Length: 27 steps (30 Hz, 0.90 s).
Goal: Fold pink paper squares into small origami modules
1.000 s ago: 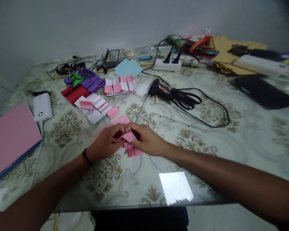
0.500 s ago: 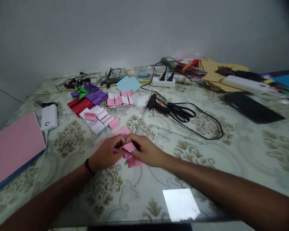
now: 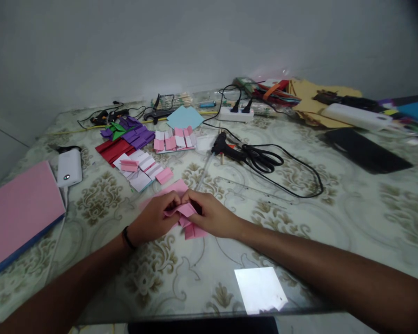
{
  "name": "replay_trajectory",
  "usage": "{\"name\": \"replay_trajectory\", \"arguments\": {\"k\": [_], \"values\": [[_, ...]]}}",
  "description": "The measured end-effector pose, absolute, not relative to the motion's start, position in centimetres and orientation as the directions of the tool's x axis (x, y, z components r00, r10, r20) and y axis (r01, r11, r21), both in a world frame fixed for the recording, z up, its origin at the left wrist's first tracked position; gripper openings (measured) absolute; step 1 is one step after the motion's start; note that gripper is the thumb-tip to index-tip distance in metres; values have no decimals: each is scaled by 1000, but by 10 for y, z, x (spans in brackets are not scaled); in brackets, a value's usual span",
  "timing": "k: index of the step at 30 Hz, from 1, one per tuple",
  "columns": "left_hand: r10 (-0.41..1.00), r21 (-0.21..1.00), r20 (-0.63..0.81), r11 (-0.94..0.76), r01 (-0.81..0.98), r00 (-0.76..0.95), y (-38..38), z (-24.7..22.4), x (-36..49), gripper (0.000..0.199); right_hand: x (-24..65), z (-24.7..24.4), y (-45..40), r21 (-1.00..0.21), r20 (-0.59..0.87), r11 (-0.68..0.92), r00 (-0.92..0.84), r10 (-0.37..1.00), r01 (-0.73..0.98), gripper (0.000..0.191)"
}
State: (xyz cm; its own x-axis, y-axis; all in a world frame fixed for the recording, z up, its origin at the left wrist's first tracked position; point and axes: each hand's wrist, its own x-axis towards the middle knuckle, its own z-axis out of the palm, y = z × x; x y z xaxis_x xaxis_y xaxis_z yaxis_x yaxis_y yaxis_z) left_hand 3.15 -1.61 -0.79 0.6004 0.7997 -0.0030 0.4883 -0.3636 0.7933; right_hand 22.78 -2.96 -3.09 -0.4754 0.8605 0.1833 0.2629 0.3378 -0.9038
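Observation:
Both hands meet at the middle of the table over a small piece of folded pink paper (image 3: 186, 209). My left hand (image 3: 160, 211) pinches its left side, with a dark band around the wrist. Opposite it, my right hand (image 3: 212, 214) grips the right side with thumb and bent fingers. The fingertips of the two hands touch at the paper's far edge, and part of the fold is hidden behind them. Beneath and beside the hands lie more pink paper pieces (image 3: 195, 232), partly covered. A pink sheet (image 3: 178, 186) lies just beyond the left hand.
A black glue gun (image 3: 226, 147) with a coiled cable lies beyond the right hand, near a white power strip (image 3: 235, 114). Folded papers in white and pink (image 3: 139, 169), red and purple sit behind. At left are a white power bank (image 3: 69, 167) and a pink pad (image 3: 21, 213).
The whole view has shifted slightly, with things appearing a little higher. Both hands keep their grip on the pink paper, almost unmoved.

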Motion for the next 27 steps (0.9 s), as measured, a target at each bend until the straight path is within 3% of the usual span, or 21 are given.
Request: {"name": "replay_trajectory", "arguments": {"k": [27], "values": [[802, 798, -9, -354, 487, 597, -16, -10, 30, 5, 228, -32, -30, -900, 207, 354, -467, 860, 254, 10]]}}
